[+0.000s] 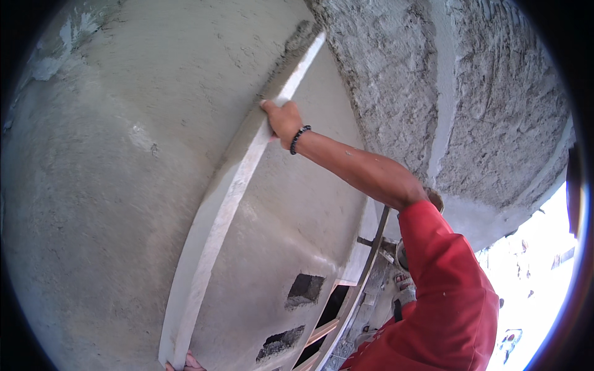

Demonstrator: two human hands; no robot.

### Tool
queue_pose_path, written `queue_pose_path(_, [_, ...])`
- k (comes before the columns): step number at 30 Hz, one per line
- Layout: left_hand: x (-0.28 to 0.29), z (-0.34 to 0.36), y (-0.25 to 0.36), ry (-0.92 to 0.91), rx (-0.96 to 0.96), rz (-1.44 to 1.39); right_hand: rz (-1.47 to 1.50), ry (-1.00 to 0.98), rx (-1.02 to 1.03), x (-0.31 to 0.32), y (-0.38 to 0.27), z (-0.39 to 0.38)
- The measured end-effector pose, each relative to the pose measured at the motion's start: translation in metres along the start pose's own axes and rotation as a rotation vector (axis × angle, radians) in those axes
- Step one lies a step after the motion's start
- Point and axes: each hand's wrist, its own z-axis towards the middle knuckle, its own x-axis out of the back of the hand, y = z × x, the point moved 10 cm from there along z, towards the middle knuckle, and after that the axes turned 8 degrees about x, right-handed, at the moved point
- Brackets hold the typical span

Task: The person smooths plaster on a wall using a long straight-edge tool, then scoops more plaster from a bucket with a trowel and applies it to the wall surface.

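Note:
A long, pale straightedge [213, 241] lies slantwise against a wet grey plastered wall [124, 204], running from the upper middle down to the lower left. My right hand [284, 120], with a dark beaded bracelet at the wrist, grips it toward its upper end, thumb over the near face. At the lower end my left hand [193, 363] shows only in part at the picture's bottom edge, its fingers around the bar. Fresh mortar [288, 55] is heaped along the bar's upper left side. My right arm reaches in from the lower right in a red sleeve [442, 260].
Two rectangular holes, an upper recess [304, 290] and a lower recess [279, 344], are cut into the wall. Rough unfinished plaster [396, 80] with a smooth vertical strip [444, 93] covers the upper right. Wooden scaffold pieces [323, 331] and rubble stand below, beside my body.

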Motion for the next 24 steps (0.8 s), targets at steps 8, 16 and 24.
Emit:
queue_pose_path(8, [0.082, -0.063, 0.043, 0.208, -0.213, 0.066, 0.221, -0.223, 0.002, -0.026, -0.037, -0.092])
queue_pose_path(16, [0.124, -0.141, 0.052, 0.4, -0.318, 0.243, 0.175, -0.199, -0.265, 0.052, 0.035, -0.23])
queue_pose_path(24, [0.174, -0.168, 0.067, 0.555, -0.292, 0.163, 0.083, 0.069, -0.572, 0.192, 0.14, -0.363])
